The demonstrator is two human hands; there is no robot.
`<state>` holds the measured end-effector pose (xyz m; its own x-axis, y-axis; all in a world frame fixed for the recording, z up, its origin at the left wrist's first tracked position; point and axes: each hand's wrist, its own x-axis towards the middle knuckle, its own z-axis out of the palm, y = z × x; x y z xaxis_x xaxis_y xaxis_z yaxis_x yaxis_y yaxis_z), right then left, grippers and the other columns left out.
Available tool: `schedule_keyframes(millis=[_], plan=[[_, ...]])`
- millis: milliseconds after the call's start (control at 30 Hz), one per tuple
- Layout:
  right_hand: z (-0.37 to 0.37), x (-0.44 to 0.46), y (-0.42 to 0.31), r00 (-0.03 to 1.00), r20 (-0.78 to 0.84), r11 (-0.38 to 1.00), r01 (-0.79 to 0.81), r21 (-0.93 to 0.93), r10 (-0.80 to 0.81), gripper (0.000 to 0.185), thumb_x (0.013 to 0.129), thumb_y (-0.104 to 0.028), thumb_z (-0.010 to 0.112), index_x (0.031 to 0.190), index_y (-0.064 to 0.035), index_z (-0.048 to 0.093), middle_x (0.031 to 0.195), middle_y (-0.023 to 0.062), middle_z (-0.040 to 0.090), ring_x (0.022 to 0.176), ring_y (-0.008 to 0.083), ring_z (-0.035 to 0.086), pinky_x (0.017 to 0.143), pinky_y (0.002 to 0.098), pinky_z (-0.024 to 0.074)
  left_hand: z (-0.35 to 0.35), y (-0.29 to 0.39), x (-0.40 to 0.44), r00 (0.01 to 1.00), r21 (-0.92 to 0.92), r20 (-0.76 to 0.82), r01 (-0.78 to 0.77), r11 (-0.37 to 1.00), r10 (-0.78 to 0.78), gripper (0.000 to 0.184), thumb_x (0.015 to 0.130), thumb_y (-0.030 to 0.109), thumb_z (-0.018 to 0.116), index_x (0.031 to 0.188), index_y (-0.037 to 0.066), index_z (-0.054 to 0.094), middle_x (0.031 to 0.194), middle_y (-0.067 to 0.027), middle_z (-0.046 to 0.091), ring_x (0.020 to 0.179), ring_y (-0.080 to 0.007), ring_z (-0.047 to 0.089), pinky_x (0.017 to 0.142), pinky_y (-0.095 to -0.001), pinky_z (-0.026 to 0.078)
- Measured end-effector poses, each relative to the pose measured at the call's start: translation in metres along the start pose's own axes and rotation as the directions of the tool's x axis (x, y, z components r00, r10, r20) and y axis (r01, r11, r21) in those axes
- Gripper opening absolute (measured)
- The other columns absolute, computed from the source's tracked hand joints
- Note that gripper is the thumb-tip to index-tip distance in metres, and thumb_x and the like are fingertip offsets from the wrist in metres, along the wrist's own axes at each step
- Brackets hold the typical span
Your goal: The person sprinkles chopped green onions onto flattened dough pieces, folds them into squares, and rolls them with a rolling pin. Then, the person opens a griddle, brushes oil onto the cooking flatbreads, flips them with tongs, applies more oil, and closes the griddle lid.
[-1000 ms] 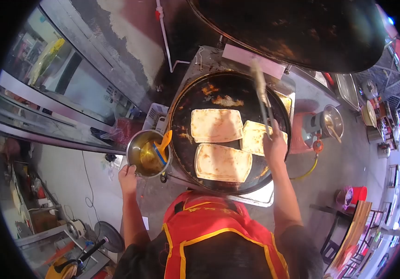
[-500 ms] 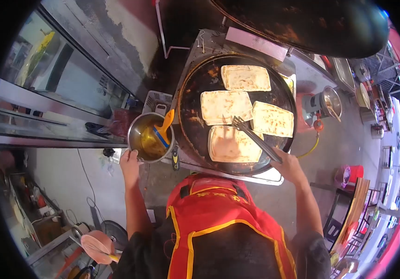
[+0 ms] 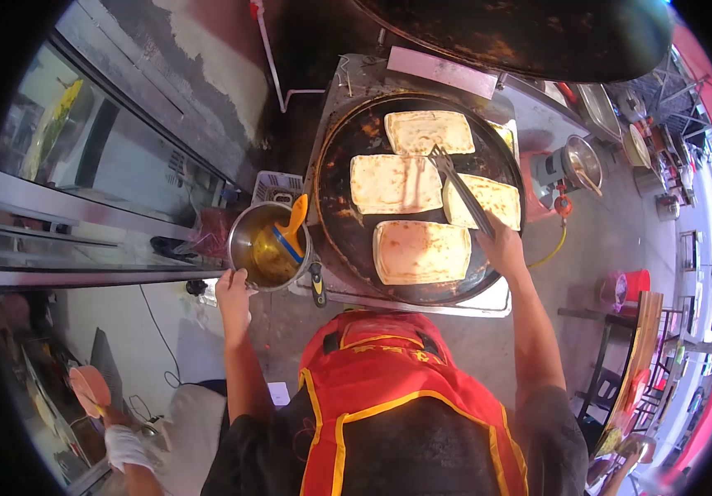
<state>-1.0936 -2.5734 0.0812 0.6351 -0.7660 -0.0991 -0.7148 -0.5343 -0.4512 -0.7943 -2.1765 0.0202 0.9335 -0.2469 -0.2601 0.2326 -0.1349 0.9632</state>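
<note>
My right hand [image 3: 502, 246] is closed around dark metal tongs [image 3: 468, 194], which reach across the round black griddle [image 3: 344, 223]. Their tips lie at the near edge of the back flatbread [image 3: 429, 131]. Other rectangular, lightly browned flatbreads lie around it: a middle-left flatbread [image 3: 393, 183], a right flatbread [image 3: 496, 202] partly under the tongs, and a front flatbread [image 3: 422, 253]. At the griddle's left, my left hand [image 3: 234, 299] grips the rim of a steel pot [image 3: 240, 236]. Yellow oil and a brush with an orange handle [image 3: 296, 217] are inside the pot.
A large dark lid [image 3: 530, 33] hangs over the back of the griddle. Behind the pot stands a white plastic basket [image 3: 277, 183]. At lower left, a co-worker's gloved hand [image 3: 131, 448] is by a pink bowl [image 3: 90, 388]. A gas regulator [image 3: 563, 205] with yellow hose sits right.
My right hand and the tongs have moved away from me, from the front and middle flatbreads to the back one. A co-worker's gloved hand has appeared at lower left, and the pink bowl has shifted.
</note>
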Motion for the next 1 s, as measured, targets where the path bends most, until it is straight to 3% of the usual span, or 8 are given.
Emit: schedule_keyframes(millis=[67,200,400,500,633,800,900,1000], plan=[[0.012,0.026,-0.005,1.000,0.007,0.999,-0.023,-0.048,0.023,0.052,0.079,-0.024,0.063,0.127,-0.0095,0.053,0.091,0.0217,0.066,0.088,0.0379,0.063,0.077,0.0435,0.0496,0.006,0.009,-0.005,1.000,0.039,-0.006,-0.029,0.999,0.029,0.011,0.087,0.011,0.055,0.087,0.000,0.057,0.076,-0.0013,0.056,0.063,-0.0092,0.051,0.056,-0.0266,0.050],[0.033,0.044,-0.012,1.000,0.008,0.998,-0.022,-0.058,0.023,0.051,0.079,-0.025,0.062,0.127,-0.0098,0.053,0.094,0.0206,0.065,0.089,0.0365,0.063,0.078,0.0434,0.0501,0.016,0.047,-0.025,0.992,0.101,-0.055,0.119,0.988,-0.114,0.009,0.087,0.011,0.055,0.085,0.002,0.058,0.075,0.0002,0.054,0.062,-0.0076,0.049,0.054,-0.0252,0.047],[0.002,-0.013,0.000,0.989,-0.113,0.994,-0.102,-0.049,0.096,0.053,0.082,-0.021,0.062,0.131,-0.0085,0.048,0.103,0.0200,0.063,0.092,0.0368,0.062,0.079,0.0428,0.0489,0.012,0.015,-0.002,0.996,0.077,0.001,0.090,0.993,-0.090,0.009,0.086,0.012,0.056,0.080,0.006,0.058,0.070,0.0032,0.050,0.060,-0.0061,0.047,0.051,-0.0225,0.042],[-0.007,-0.036,0.033,0.990,0.015,0.985,-0.140,-0.100,0.142,0.052,0.083,-0.018,0.061,0.132,-0.0073,0.046,0.113,0.0209,0.060,0.101,0.0368,0.060,0.086,0.0424,0.0472,0.019,0.007,0.002,0.994,0.044,0.018,0.107,0.993,-0.108,0.011,0.086,0.012,0.057,0.076,0.007,0.055,0.069,0.0039,0.048,0.060,-0.0055,0.046,0.051,-0.0217,0.040],[-0.029,-0.043,0.078,0.946,-0.313,0.992,-0.049,0.116,0.083,0.054,0.086,-0.015,0.060,0.135,-0.0043,0.042,0.125,0.0204,0.056,0.115,0.0310,0.056,0.095,0.0357,0.0424,0.039,0.007,0.000,0.996,0.040,0.049,0.070,0.997,-0.072,0.010,0.085,0.013,0.058,0.078,0.007,0.055,0.070,0.0034,0.048,0.062,-0.0059,0.046,0.054,-0.0226,0.040],[-0.079,-0.004,0.148,0.868,-0.393,0.949,-0.241,0.201,0.304,0.053,0.084,-0.019,0.061,0.132,-0.0041,0.044,0.114,0.0200,0.061,0.104,0.0334,0.061,0.085,0.0384,0.0465,0.074,-0.004,0.000,0.989,0.305,0.037,-0.146,0.941,0.142,0.015,0.085,0.015,0.059,0.092,0.002,0.060,0.080,-0.0009,0.052,0.072,-0.0103,0.050,0.063,-0.0263,0.043],[-0.107,0.065,0.205,0.843,-0.459,0.942,-0.152,0.298,0.281,0.048,0.087,-0.018,0.058,0.131,-0.0047,0.044,0.113,0.0193,0.062,0.106,0.0293,0.061,0.088,0.0355,0.0458,0.095,-0.013,-0.020,0.983,0.404,-0.023,-0.159,0.901,0.184,0.026,0.085,0.018,0.059,0.103,-0.001,0.060,0.095,-0.0054,0.056,0.086,-0.0145,0.053,0.077,-0.0306,0.044],[-0.131,0.171,0.260,0.823,-0.531,0.973,-0.110,0.202,0.203,0.053,0.083,-0.021,0.058,0.130,-0.0036,0.042,0.101,0.0227,0.062,0.088,0.0351,0.063,0.079,0.0407,0.0478,0.125,-0.019,-0.057,0.978,0.188,-0.198,-0.027,0.982,0.065,0.029,0.086,0.020,0.058,0.105,-0.001,0.060,0.094,-0.0053,0.057,0.087,-0.0158,0.055,0.079,-0.0298,0.045]])
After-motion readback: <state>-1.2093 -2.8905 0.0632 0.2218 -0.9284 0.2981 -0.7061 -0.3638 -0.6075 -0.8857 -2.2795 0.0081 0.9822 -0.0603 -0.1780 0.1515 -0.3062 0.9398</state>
